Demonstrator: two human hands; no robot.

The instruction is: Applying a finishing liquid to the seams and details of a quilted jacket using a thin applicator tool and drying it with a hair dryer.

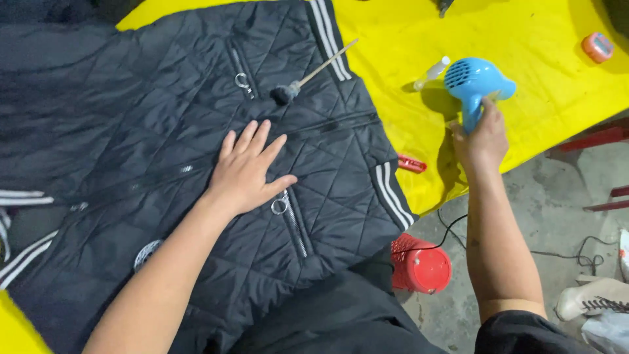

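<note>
A black quilted jacket (pixel 164 118) with white-striped hem lies spread over a yellow table (pixel 524 46). My left hand (pixel 247 169) rests flat on it, fingers apart, just above a zip pocket with a ring pull (pixel 280 206). My right hand (pixel 481 137) grips the handle of a blue hair dryer (pixel 473 82), held upright over the yellow table to the right of the jacket. A small brush with a pale wooden handle (pixel 308 75) lies on the jacket near the hem.
A white plastic bottle (pixel 432 71) lies beside the dryer. An orange object (pixel 597 47) sits at the table's far right, a red clip (pixel 411 164) at its edge. Below are a red basket (pixel 420 265), a black cord (pixel 557 252) and a shoe (pixel 596 298) on concrete.
</note>
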